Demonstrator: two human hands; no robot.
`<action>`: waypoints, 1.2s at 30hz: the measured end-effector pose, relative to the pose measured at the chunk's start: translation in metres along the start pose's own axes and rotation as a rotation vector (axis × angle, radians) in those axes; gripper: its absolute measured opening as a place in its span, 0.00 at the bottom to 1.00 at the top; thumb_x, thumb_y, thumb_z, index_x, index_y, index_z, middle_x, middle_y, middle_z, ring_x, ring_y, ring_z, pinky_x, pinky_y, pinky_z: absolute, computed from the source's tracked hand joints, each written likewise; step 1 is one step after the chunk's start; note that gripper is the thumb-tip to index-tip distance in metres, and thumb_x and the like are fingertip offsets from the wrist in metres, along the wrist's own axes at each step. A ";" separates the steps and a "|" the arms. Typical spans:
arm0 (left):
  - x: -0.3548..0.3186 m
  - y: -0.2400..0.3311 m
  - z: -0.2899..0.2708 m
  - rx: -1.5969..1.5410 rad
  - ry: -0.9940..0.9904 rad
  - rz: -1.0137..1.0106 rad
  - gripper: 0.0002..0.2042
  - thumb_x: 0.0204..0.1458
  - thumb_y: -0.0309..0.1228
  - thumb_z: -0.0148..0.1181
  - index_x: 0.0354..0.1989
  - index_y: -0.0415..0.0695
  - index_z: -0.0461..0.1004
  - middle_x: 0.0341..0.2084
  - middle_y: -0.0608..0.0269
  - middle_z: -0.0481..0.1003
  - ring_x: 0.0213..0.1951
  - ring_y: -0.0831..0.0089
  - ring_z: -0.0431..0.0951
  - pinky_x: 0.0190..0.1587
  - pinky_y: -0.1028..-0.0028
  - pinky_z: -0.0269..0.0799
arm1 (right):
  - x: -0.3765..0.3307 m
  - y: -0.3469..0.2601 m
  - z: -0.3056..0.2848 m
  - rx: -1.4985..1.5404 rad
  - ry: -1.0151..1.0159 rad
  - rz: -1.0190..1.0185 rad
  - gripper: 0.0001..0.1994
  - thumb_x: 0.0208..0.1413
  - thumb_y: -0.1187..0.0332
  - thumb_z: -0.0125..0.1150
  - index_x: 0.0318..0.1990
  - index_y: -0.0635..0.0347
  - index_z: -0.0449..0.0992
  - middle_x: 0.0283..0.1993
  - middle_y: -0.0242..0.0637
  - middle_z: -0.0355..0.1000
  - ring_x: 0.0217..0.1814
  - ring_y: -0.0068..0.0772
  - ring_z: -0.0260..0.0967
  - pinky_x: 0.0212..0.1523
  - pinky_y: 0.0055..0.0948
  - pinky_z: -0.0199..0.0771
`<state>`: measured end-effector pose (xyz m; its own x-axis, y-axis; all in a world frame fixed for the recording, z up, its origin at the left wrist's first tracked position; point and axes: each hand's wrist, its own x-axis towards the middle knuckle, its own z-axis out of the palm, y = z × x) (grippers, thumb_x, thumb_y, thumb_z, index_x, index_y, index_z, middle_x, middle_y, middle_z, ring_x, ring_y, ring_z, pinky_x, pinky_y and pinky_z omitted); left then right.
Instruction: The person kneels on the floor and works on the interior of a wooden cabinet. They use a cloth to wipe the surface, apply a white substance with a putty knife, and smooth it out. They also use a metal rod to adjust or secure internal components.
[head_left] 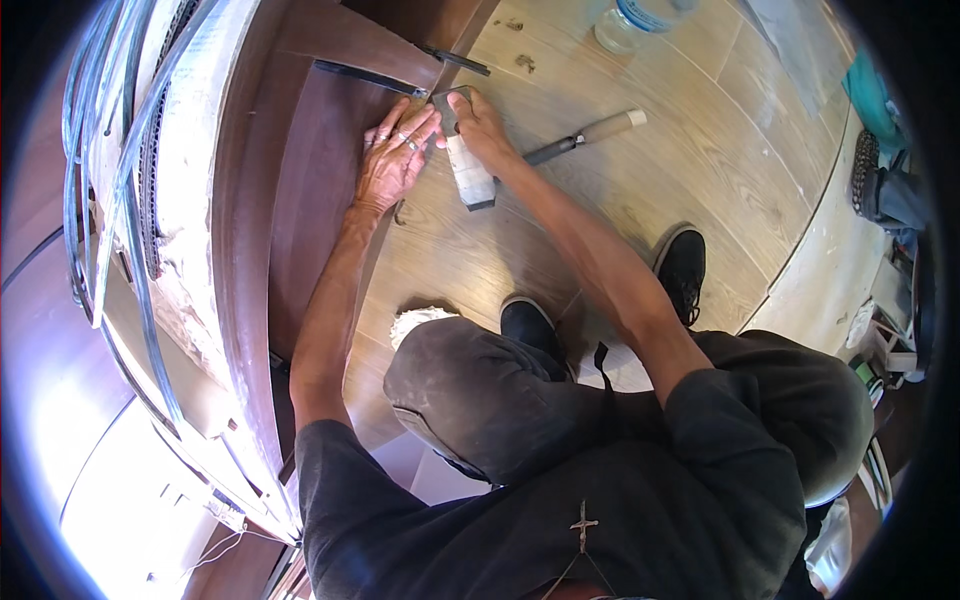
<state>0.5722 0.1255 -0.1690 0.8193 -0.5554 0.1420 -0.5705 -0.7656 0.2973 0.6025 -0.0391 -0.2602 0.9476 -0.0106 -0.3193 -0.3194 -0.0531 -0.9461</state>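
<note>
My left hand (392, 165) lies with its fingers stretched along the edge of a brown panel (312, 190), a ring on one finger. My right hand (480, 130) is closed around the upper part of a long grey block (468, 172) wrapped in pale tape, with a dark lower end. The block's upper end is beside my left fingertips, at the panel's corner. Two dark metal strips, one on the panel (370, 78) and one past its edge (458, 61), lie just beyond my hands. Beside my right wrist is a dark shaft with a pale handle (605, 127); whether it joins the block is unclear.
A clear bottle (625, 28) stands on the wood-look floor (640, 200) at the far side. Bundled grey cables (120, 150) hang at the left. My dark shoes (682, 265) are on the floor. Another person's shoe (866, 172) and assorted items are at the right edge.
</note>
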 end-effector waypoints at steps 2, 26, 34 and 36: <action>0.000 0.000 0.001 -0.030 0.011 0.000 0.26 0.53 0.23 0.54 0.62 0.56 0.68 0.62 0.69 0.66 0.66 0.57 0.61 0.58 0.59 0.61 | -0.004 -0.001 -0.002 0.089 -0.037 0.021 0.30 0.65 0.51 0.49 0.61 0.72 0.62 0.38 0.42 0.68 0.37 0.30 0.63 0.36 0.30 0.67; -0.002 -0.004 0.005 -0.065 0.074 0.003 0.24 0.54 0.25 0.53 0.62 0.53 0.68 0.61 0.68 0.68 0.64 0.58 0.63 0.57 0.60 0.61 | -0.016 -0.052 -0.012 0.025 -0.059 0.084 0.19 0.65 0.57 0.49 0.45 0.69 0.70 0.42 0.57 0.73 0.43 0.49 0.72 0.45 0.41 0.70; 0.002 0.004 -0.001 -0.064 0.045 -0.021 0.26 0.54 0.22 0.55 0.63 0.52 0.66 0.61 0.63 0.68 0.64 0.55 0.63 0.59 0.59 0.62 | -0.015 -0.046 -0.006 0.211 -0.061 0.151 0.19 0.65 0.57 0.48 0.46 0.69 0.70 0.41 0.53 0.74 0.41 0.47 0.72 0.43 0.40 0.72; -0.001 0.002 -0.001 -0.080 0.051 -0.032 0.27 0.53 0.21 0.55 0.63 0.52 0.66 0.60 0.63 0.68 0.64 0.55 0.64 0.59 0.59 0.62 | -0.019 -0.047 -0.002 0.192 0.001 0.133 0.20 0.65 0.56 0.49 0.46 0.68 0.70 0.38 0.47 0.73 0.37 0.40 0.70 0.38 0.36 0.71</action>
<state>0.5707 0.1246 -0.1680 0.8398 -0.5127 0.1783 -0.5396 -0.7530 0.3766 0.5990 -0.0382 -0.2096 0.8968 -0.0062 -0.4423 -0.4372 0.1394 -0.8885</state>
